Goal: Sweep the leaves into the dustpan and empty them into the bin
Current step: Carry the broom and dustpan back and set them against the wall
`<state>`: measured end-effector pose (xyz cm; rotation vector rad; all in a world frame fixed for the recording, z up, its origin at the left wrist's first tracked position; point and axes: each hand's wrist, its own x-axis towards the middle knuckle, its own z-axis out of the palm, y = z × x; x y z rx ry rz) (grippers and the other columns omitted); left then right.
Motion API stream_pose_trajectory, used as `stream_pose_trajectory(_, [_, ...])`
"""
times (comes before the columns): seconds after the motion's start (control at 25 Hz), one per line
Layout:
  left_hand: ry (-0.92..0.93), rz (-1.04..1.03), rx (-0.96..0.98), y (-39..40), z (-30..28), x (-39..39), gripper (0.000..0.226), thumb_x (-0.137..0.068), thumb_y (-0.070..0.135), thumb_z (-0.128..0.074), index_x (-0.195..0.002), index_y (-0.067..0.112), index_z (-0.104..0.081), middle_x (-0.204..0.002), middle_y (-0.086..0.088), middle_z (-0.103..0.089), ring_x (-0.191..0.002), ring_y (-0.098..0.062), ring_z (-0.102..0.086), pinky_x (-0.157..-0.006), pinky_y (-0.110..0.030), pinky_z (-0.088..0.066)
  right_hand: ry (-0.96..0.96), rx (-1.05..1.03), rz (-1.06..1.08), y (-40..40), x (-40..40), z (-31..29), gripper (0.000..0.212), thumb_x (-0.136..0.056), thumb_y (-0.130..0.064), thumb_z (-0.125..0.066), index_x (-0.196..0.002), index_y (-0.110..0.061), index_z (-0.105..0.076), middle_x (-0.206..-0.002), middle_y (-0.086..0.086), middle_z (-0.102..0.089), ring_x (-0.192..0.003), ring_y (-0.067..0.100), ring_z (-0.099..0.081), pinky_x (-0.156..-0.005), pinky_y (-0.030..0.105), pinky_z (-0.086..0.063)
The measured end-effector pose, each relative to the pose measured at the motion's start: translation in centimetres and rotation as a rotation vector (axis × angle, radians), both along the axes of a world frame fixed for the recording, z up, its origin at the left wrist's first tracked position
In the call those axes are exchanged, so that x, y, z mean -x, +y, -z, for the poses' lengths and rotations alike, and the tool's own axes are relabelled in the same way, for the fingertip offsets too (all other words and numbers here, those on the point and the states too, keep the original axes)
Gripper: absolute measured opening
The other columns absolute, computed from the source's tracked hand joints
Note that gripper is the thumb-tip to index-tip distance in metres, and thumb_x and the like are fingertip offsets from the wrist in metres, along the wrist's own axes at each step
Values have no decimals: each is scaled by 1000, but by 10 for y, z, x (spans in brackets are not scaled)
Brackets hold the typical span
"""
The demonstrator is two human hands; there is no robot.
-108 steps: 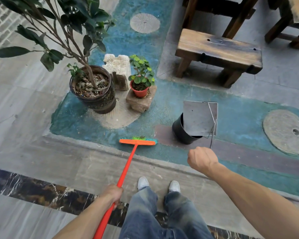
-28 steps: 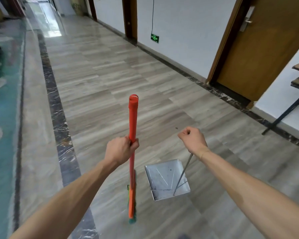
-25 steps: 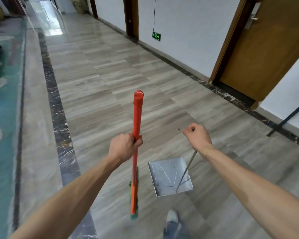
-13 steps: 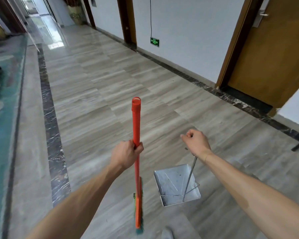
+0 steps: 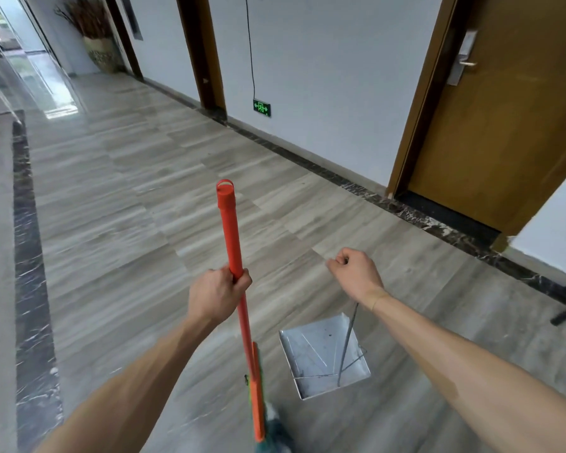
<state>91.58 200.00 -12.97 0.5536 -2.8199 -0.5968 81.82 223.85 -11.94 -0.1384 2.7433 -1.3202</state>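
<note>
Starting at the left, we see a dark marble border strip (image 5: 30,256) running along the pale tiled corridor floor (image 5: 128,197), with a tall vase of dried branches (image 5: 97,44) far down the hall. Next, our left hand (image 5: 218,297) is wrapped around the orange broom (image 5: 234,256), fingers curled tight on the handle; the broom stands nearly upright, its head down near our feet at the bottom edge of the view. Just to its right, the metal dustpan (image 5: 321,354) hangs above the floor on its thin rod handle, which rises into our right hand (image 5: 356,276); that hand is closed into a fist on the top of the rod. The pan's tray looks bare apart from a few specks, so we judge the leaves already tipped out, or none yet gathered; we cannot tell which. No leaves and no bin show anywhere in view. Further right are a green exit sign (image 5: 261,107) low on the white wall and a wooden door (image 5: 504,109). We take this as carrying the tools along the corridor, not sweeping.
</note>
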Motion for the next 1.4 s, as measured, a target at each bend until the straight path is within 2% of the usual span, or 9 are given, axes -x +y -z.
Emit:
stream_pose_trajectory(0.2, [2,60,-47,-80,3,125,42,-91,48,-48,-60,21,-49,-50,2,-56,-46,-19,-60,-47,-35,-52,-27,-58,44,-75,123,-2,36,-84,-24,-61,-56,-19,-37,-55,-4,-42,-57,18,-41,-57,31,-35])
stream_pose_trajectory(0.4, [8,31,-30,-149,-5,232,45,-90,51,-45,-65,16,-56,-55,-1,-62,-52,-22,-61,-50,-32,-48,-34,-36,92,-131,228,-6,34,-82,-21,-61,-56,-18,-39,-56,-2,-43,-58,21,-42,-56,31,-36])
stream_pose_trajectory(0.52, [17,20,-29,-183,-9,297,47,-88,53,-44,-65,14,-57,-55,-4,-62,-53,-25,-62,-51,-36,-52,-51,23,124,-160,292,-2,31,-82,-19,-59,-58,-17,-39,-55,1,-42,-56,24,-41,-56,30,-37])
stream_pose_trajectory(0.8, [24,17,-99,-236,-8,453,44,-90,46,-50,-62,13,-57,-52,-1,-60,-51,-25,-62,-52,-37,-54,-72,108,90,-226,459,13,34,-82,-17,-59,-57,-18,-37,-55,0,-40,-52,22,-36,-54,30,-36])
stream_pose_trajectory(1.04, [-39,-48,-104,-274,-14,617,39,-91,45,-50,-70,14,-61,-58,0,-62,-55,-21,-63,-51,-32,-51,-125,127,34,-273,632,14,31,-80,-17,-57,-57,-18,-36,-57,2,-42,-56,22,-39,-54,32,-36])
stream_pose_trajectory(1.4, [-16,-67,-130,-330,-25,821,41,-91,43,-50,-60,17,-53,-53,3,-57,-47,-17,-56,-49,-31,-48,-136,132,43,-325,841,3,32,-81,-14,-55,-57,-19,-35,-57,-1,-41,-54,22,-38,-54,32,-36])
